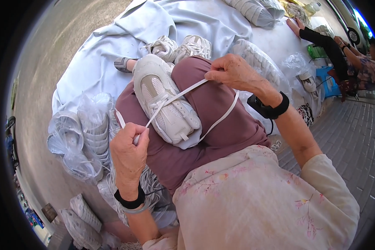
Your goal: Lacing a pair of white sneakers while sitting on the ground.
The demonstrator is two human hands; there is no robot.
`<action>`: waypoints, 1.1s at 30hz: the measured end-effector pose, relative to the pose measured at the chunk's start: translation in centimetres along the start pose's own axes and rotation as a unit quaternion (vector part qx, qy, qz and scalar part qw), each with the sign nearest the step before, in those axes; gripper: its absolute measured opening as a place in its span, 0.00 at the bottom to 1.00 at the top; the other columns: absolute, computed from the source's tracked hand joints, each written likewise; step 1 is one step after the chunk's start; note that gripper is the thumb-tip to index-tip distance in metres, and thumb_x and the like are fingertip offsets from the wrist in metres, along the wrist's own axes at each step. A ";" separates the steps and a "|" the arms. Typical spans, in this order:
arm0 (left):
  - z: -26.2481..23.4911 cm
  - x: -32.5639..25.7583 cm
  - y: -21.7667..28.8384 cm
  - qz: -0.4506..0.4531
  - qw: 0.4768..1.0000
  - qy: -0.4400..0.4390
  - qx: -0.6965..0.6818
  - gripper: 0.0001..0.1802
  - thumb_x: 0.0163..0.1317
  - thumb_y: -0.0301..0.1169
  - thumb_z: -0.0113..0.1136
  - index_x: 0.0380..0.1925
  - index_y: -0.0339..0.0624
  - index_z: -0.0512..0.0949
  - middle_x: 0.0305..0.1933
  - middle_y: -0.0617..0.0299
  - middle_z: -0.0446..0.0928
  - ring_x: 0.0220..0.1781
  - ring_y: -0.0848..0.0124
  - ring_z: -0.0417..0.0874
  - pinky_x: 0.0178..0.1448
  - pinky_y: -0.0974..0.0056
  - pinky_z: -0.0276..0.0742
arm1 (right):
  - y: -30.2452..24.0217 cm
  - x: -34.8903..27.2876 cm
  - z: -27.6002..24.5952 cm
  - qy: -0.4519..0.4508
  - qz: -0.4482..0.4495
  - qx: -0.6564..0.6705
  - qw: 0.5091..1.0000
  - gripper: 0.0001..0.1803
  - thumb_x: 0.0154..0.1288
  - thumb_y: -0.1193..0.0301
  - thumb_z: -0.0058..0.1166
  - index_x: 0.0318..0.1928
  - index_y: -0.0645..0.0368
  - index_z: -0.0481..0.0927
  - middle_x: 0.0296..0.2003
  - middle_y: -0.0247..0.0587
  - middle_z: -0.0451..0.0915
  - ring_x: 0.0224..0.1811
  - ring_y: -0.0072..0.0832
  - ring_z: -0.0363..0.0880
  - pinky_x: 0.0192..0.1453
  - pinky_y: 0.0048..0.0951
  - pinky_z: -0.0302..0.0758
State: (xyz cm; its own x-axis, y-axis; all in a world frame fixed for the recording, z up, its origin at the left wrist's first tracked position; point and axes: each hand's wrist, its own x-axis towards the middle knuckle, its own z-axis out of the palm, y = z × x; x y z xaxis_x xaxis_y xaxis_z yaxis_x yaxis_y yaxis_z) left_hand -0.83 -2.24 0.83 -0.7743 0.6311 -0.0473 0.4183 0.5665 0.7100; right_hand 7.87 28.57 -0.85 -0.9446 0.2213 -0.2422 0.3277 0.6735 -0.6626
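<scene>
A white and beige sneaker (pixel 177 118) lies across my lap, its toe pointing away from me and its heel toward my body. A flat white shoelace (pixel 187 90) runs through its front eyelets, stretched out to both sides. My left hand (pixel 130 152) pinches one side of the lace, left of the shoe, with a short length sticking up past the fingers. To the upper right, above my knee, my right hand (pixel 237 73) grips the other side. From there the lace's loose end loops down behind the shoe's heel. The remaining eyelets are hard to make out.
Two similar sneakers (pixel 193 48) stand beyond my knees on a pale sheet (pixel 100 54). Plastic-wrapped shoes (pixel 96 129) are stacked at left, above a bundle of white laces (pixel 150 183). More wrapped shoes (pixel 254 58) lie at right. Another person (pixel 362 68) sits at far right near a blue stool (pixel 328 81).
</scene>
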 end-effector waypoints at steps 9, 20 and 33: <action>0.6 -1.6 -3.1 -0.034 0.996 0.054 0.056 0.11 0.53 0.25 0.66 0.37 0.38 0.79 0.35 0.58 0.78 0.28 0.67 0.74 0.33 0.63 0.69 | 4.7 0.2 0.0 0.256 -0.078 -0.105 0.958 0.12 0.60 0.64 0.60 0.34 0.61 0.84 0.26 0.39 0.77 0.24 0.22 0.71 0.30 0.28 0.69; 1.9 -4.1 1.2 0.002 0.999 0.019 -0.027 0.10 0.61 0.29 0.61 0.38 0.34 0.78 0.50 0.58 0.72 0.22 0.78 0.68 0.28 0.72 0.67 | -1.2 -7.6 4.5 -0.120 -0.220 -0.187 0.950 0.06 0.57 0.71 0.60 0.34 0.59 0.78 0.35 0.41 0.70 0.32 0.37 0.79 0.34 0.36 0.76; 4.3 -5.6 -0.6 -0.179 0.943 0.040 -0.277 0.17 0.70 0.26 0.50 0.57 0.34 0.71 0.36 0.60 0.78 0.28 0.80 0.78 0.30 0.75 0.75 | 1.0 -6.8 0.8 0.036 -0.128 -0.086 0.987 0.04 0.60 0.73 0.55 0.30 0.61 0.78 0.31 0.44 0.74 0.36 0.44 0.77 0.39 0.41 0.73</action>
State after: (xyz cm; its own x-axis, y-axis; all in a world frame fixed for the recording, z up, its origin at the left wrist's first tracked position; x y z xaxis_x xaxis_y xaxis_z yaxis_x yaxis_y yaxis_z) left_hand 5.27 -3.81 -2.41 -0.8617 0.3974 -0.3155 -0.1716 0.3568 0.9183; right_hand 14.60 27.15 -0.48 -0.9970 0.0730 -0.0272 0.0756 0.8226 -0.5636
